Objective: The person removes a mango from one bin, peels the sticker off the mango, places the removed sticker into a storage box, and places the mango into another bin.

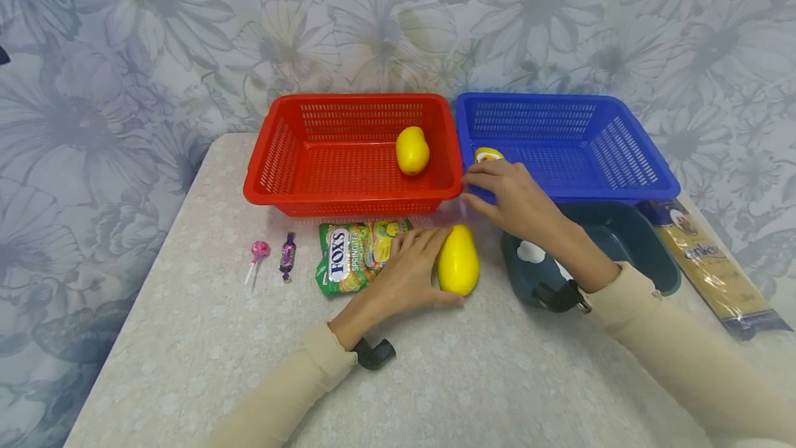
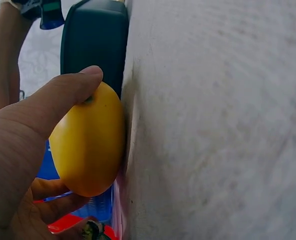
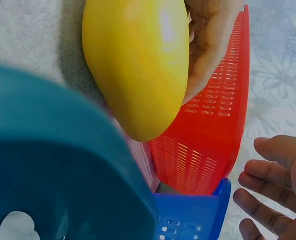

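Note:
A yellow mango (image 1: 459, 261) lies on the table, and my left hand (image 1: 407, 268) holds it from the left, thumb at its near end. In the left wrist view the thumb and fingers curve round the mango (image 2: 90, 140). My right hand (image 1: 513, 199) hovers by the front left corner of the blue basket (image 1: 622, 189), its fingers spread and holding nothing in the right wrist view. Inside that basket, a small yellow item with a white label (image 1: 488, 154) is partly hidden behind the hand. Another yellow mango (image 1: 412, 151) sits in the red basket (image 1: 354, 198).
A green Fox's candy bag (image 1: 348, 258) lies partly under the left hand. Left of it are a purple wrapped candy (image 1: 287, 256) and a pink lollipop (image 1: 260, 249). A dark teal tub (image 1: 659, 254) stands below the right forearm, beside a long gold packet (image 1: 715, 261).

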`<state>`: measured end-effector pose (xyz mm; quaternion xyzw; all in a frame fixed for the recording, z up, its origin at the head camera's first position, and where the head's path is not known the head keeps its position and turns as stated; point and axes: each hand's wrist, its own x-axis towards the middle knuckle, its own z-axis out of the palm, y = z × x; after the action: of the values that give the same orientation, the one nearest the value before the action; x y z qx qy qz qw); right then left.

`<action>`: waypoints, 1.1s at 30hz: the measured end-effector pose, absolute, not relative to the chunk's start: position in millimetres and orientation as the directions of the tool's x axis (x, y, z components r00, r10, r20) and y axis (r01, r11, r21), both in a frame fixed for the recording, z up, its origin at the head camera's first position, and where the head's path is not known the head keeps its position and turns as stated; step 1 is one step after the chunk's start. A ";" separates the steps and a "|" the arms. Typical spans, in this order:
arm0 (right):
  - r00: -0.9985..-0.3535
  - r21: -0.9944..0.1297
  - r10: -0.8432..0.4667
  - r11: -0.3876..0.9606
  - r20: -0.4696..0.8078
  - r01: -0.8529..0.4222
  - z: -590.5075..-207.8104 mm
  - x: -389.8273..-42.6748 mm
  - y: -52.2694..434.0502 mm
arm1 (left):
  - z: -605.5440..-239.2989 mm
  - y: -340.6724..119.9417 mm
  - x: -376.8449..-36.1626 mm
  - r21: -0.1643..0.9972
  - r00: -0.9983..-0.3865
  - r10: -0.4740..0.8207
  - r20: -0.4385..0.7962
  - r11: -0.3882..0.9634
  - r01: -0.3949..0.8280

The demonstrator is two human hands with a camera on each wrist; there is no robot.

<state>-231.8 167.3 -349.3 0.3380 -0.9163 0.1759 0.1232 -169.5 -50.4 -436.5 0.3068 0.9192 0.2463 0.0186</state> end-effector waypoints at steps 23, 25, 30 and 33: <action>-0.818 -0.224 -0.507 0.793 0.270 -0.566 -349.2 -240.0 149.1 | -407.8 -79.7 -146.7 0.520 -0.836 0.524 0.163 0.674 0.524; -0.822 -0.235 -0.504 0.793 0.264 -0.562 -349.2 -239.8 149.2 | -402.7 -85.3 -144.6 0.528 -0.841 0.516 0.165 0.674 0.517; -0.824 -0.252 -0.500 0.789 0.268 -0.560 -348.8 -238.6 149.6 | -386.7 -98.7 -142.0 0.562 -0.855 0.491 0.167 0.665 0.492; -0.823 -0.259 -0.499 0.785 0.272 -0.562 -349.0 -238.4 149.4 | -378.0 -106.1 -143.4 0.570 -0.859 0.475 0.189 0.659 0.490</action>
<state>-238.4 149.4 -349.0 0.2823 -0.9400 0.1663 0.0949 -143.4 -106.1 -378.0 0.2649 0.9108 0.3165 -0.0115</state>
